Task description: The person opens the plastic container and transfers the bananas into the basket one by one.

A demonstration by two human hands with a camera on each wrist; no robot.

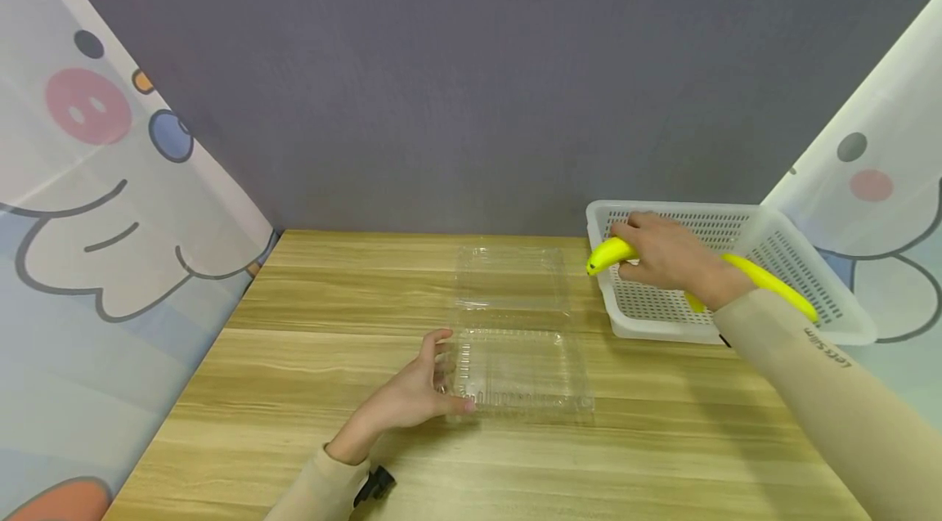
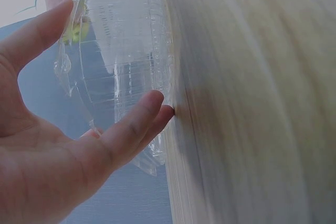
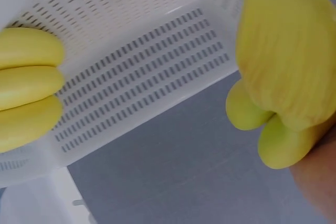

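Observation:
A bunch of bright yellow bananas is gripped by my right hand, over the left side of the white basket. In the right wrist view, several rounded ends of the held bananas show close to the camera. Other bananas lie in the basket, partly hidden by the right forearm. A clear plastic clamshell box lies on the table, its lid folded back. My left hand rests at the box's left end, thumb at the near corner and fingers fairly straight along the side.
The wooden table meets a grey wall at the back. Cartoon-printed cloth panels stand on both sides. A small black object sits at the left wrist. The basket stands at the back right, against the printed panel.

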